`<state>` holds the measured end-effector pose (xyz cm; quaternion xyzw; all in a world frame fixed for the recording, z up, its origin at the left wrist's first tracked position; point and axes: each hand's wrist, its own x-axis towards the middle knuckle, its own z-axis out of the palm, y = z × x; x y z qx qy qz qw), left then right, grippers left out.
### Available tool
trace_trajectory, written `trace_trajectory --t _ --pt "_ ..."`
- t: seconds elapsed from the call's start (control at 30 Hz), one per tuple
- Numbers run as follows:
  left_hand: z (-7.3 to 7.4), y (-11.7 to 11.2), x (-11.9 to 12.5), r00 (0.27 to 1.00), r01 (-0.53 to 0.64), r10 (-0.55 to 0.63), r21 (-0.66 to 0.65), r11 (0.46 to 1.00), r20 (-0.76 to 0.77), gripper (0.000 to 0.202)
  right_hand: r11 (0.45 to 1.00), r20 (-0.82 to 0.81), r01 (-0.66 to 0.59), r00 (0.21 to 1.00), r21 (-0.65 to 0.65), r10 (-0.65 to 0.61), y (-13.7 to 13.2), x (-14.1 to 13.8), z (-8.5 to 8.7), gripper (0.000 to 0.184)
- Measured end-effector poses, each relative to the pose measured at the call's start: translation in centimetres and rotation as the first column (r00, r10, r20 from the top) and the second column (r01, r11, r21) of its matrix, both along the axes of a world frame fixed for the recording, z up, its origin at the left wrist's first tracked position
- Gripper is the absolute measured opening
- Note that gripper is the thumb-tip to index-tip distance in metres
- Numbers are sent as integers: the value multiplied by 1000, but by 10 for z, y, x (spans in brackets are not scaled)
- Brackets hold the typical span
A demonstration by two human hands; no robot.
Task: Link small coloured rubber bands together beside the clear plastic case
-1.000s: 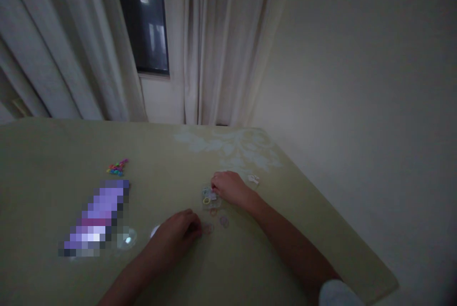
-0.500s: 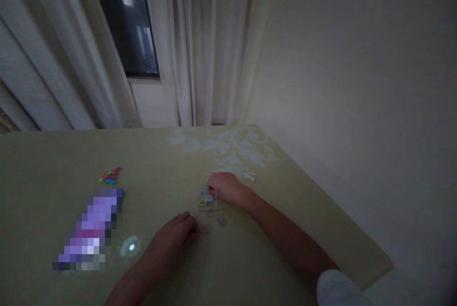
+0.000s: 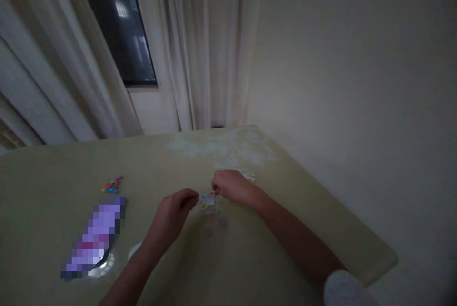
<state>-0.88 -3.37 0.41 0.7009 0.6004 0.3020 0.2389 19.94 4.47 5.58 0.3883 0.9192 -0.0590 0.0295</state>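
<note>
A small clear packet of coloured rings (image 3: 208,200) hangs just above the yellow-green table (image 3: 250,258), held between both hands. My right hand (image 3: 232,187) pinches its right edge with closed fingers. On the left edge, my left hand (image 3: 174,213) closes its fingertips. A few loose pinkish rings (image 3: 216,227) lie on the table just below the packet. The light is dim and details are faint.
A small heap of bright coloured pieces (image 3: 112,184) lies at the left. A blurred purple object (image 3: 94,237) and a clear round lid (image 3: 103,263) sit near the front left. A small white piece (image 3: 250,176) lies behind my right hand. Curtains and a dark window stand behind.
My left hand has risen from the table near the loose rings and moved up to the packet's left edge. My right hand stayed on the packet, which now looks lifted.
</note>
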Motion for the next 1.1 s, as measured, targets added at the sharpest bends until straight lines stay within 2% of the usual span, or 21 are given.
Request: trace_trajectory --t 0.1,0.2,0.3,0.43,0.57,0.73,0.8,0.93,1.1 --pt "6 21 10 970 35 -33 4 999 -239 21 1000 -74 -4 997 3 4 -10 13 14 14" --pt "3 35 19 933 65 -58 8 998 -355 22 997 -203 -74 977 -7 71 -23 29 9 13" --pt "-2 39 24 894 114 -97 14 993 -437 24 991 -363 -127 927 -52 100 -38 44 -20 13" --pt "-6 34 23 855 169 -133 28 985 -501 30 975 -458 -123 888 -186 25 -52 56 -63 15" --pt "-19 8 19 904 142 -82 114 983 -419 44 961 -432 -187 898 -204 83 -55 58 -77 13" --pt "-37 -24 14 950 198 -220 -116 973 -220 35 975 -357 -142 931 -173 72 -56 52 -81 15" --pt "-38 -28 13 949 230 -258 -164 959 -179 33 988 -325 -107 944 -111 66 -60 47 -83 15" --pt "-37 -27 14 953 231 -257 -165 959 -158 32 999 -232 -49 972 -7 46 -67 39 -83 15" --pt "-36 -30 20 961 204 -227 -155 967 -155 30 999 -170 -41 985 12 42 -68 34 -82 17"
